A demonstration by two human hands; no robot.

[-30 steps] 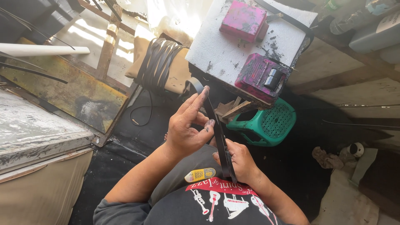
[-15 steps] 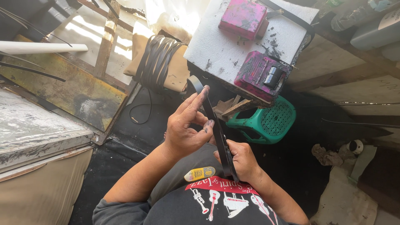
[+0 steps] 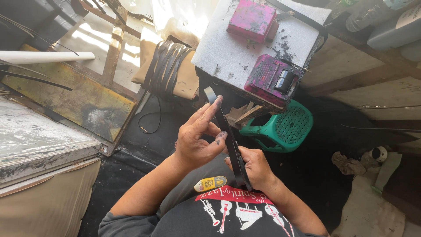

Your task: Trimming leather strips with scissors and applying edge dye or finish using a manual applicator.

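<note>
— Two hands on one piece: the left hand (image 3: 195,140) pinches the upper part of the black strip (image 3: 228,140) between thumb and fingers, and the right hand (image 3: 253,167) is wrapped around its lower end, down by the lap.

— Where does the strip sit against the rest?

— In the air, tilted, its rounded tip just below the near edge of the white worktop (image 3: 228,57); it touches nothing but the hands. Two pink boxes (image 3: 269,78) lie on the worktop, one at the near right corner, one toward the far edge. A bundle of black strips (image 3: 169,66) drapes over a tan cushion off the worktop's left edge, and a green stool (image 3: 285,129) stands under the near right corner.

— How to handle it well?

— I'd judge the lower grip should stay firm as the anchor, while the upper fingers work along the edge lightly, keeping the strip straight, not twisted. The thumb looks smudged, so slipping is possible.
</note>
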